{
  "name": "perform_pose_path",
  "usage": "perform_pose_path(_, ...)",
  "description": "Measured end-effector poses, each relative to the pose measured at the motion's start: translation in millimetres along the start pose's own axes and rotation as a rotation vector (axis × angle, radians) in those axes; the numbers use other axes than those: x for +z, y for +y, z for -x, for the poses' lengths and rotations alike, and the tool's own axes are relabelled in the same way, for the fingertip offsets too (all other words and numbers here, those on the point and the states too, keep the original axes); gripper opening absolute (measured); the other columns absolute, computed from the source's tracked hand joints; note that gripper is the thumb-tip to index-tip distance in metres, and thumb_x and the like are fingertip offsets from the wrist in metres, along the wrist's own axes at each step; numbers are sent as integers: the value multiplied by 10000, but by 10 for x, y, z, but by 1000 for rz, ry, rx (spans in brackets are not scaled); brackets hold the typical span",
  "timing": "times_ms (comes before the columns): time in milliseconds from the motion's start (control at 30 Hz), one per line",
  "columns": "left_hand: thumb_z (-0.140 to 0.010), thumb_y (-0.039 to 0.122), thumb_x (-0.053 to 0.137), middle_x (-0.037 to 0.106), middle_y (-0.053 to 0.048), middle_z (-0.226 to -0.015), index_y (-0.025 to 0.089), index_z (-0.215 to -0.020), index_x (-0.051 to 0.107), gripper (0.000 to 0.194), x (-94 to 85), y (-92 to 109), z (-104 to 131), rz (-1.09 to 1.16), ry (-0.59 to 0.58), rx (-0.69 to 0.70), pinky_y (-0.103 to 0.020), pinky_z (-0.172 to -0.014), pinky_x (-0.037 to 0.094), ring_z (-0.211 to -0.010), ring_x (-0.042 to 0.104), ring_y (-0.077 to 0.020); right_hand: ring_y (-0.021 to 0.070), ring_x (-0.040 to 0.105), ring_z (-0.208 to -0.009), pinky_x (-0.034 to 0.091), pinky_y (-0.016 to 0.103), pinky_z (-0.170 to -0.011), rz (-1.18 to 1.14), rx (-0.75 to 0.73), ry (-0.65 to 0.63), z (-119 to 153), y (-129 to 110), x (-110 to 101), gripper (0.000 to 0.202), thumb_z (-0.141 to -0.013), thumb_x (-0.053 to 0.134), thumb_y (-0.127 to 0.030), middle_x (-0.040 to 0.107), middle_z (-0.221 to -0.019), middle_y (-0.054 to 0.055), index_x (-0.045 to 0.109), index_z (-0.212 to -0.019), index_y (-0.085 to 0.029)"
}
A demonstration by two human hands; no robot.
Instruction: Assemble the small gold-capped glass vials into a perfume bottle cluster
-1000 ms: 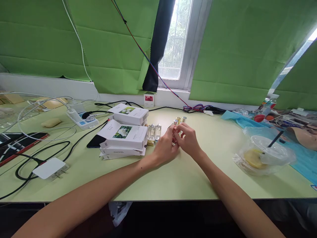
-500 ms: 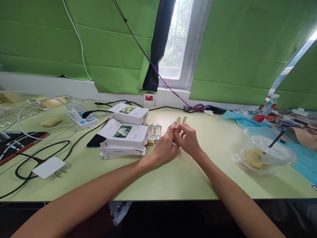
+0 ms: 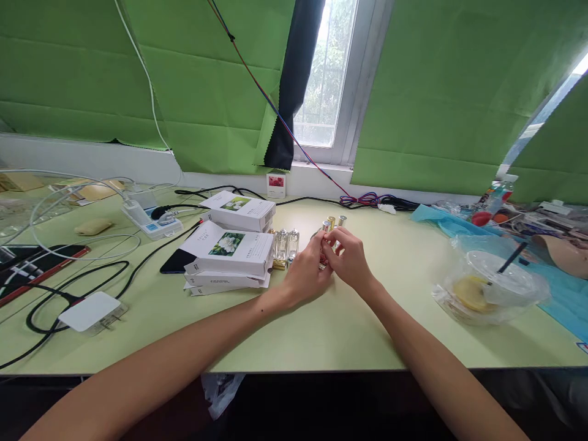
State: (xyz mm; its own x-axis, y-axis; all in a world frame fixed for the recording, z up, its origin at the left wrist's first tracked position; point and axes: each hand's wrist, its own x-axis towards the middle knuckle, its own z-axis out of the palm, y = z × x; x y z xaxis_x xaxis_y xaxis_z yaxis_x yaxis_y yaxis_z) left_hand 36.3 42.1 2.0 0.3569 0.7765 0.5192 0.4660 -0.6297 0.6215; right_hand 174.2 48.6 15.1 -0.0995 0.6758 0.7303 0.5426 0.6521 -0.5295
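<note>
My left hand (image 3: 304,269) and my right hand (image 3: 350,256) meet over the middle of the table, fingertips curled and pressed together. Whatever they pinch is small and mostly covered by the fingers. Just behind the fingers are several small bottles with silver and gold caps (image 3: 331,222), partly hidden by my hands. To the left of my left hand, more small clear glass bottles (image 3: 293,242) with shiny caps lie side by side. They touch or nearly touch a stack of white cartons (image 3: 250,254) printed with a white flower.
Another white carton (image 3: 257,211) lies behind the stack. A power strip (image 3: 151,222), a white charger (image 3: 94,311) and looped cables occupy the left. At right a lidded plastic cup (image 3: 487,285) with a straw stands in a clear bag, near blue sheeting (image 3: 558,306).
Almost nothing differs. Both hands stay together in the same place, with the fingers shifting only very slightly.
</note>
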Motion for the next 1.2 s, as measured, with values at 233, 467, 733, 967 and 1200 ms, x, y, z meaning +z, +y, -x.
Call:
perform_pose_path(233,-796,117,521,665,-41,-931,199,-1313,442,530,-1,4,-3,12,12,22,-264,-606,428,-701,623,-159,162,556,-693,462,277,-569,13,-17,-7,-1,-9,-3,171,-918,539,-217,565,-770,20,536,-747,-220)
perform_pose_path(467,-803,130,512,673,-51,-955,204,-1335,424,544,10,-10,-4,-4,9,9,-268,-592,420,-715,629,-171,162,562,-701,451,267,-562,22,-41,-16,3,-5,-9,180,-939,530,-231,564,-779,28,553,-761,-220)
perform_pose_path(733,-808,129,507,674,-54,-986,210,-1335,419,541,13,-12,-1,0,6,15,-273,-603,430,-703,615,-165,164,556,-707,449,270,-564,30,-50,-19,3,1,-11,178,-939,530,-219,562,-777,28,556,-763,-218)
perform_pose_path(967,-796,114,509,668,-51,-962,201,-1328,424,545,17,-21,-3,10,8,24,-269,-599,423,-695,609,-161,158,551,-703,445,261,-564,27,-55,-15,9,5,-8,179,-941,527,-213,555,-774,26,554,-764,-215)
perform_pose_path(1200,-814,133,521,656,-46,-944,188,-1307,431,504,16,-30,-8,21,6,30,-260,-601,418,-673,593,-146,147,551,-671,451,254,-541,-37,-10,12,-5,-12,-12,178,-906,562,-213,573,-752,17,559,-728,-211)
